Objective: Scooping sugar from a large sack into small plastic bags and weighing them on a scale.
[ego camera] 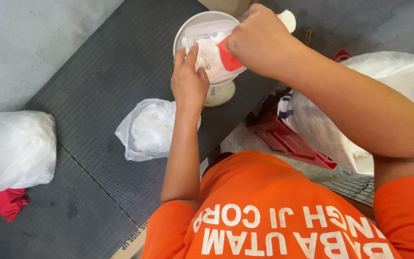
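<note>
A round metal bowl [188, 29] stands on a scale base [220, 93] on the dark mat, lined with a clear plastic bag holding white powder [209, 55]. My left hand [188, 79] holds the near edge of that bag at the bowl's rim. My right hand [257, 41] is closed around a red scoop [228, 60], tipped into the bowl over the powder; a white end [288, 19] of the scoop sticks out past my fist.
A filled, tied plastic bag [147, 127] lies on the black rubber mat [97, 96] below the bowl. A larger white bag [13, 151] with a red cloth [8, 204] lies at left. A big open sack [360, 96] rests on a red crate [283, 139] at right.
</note>
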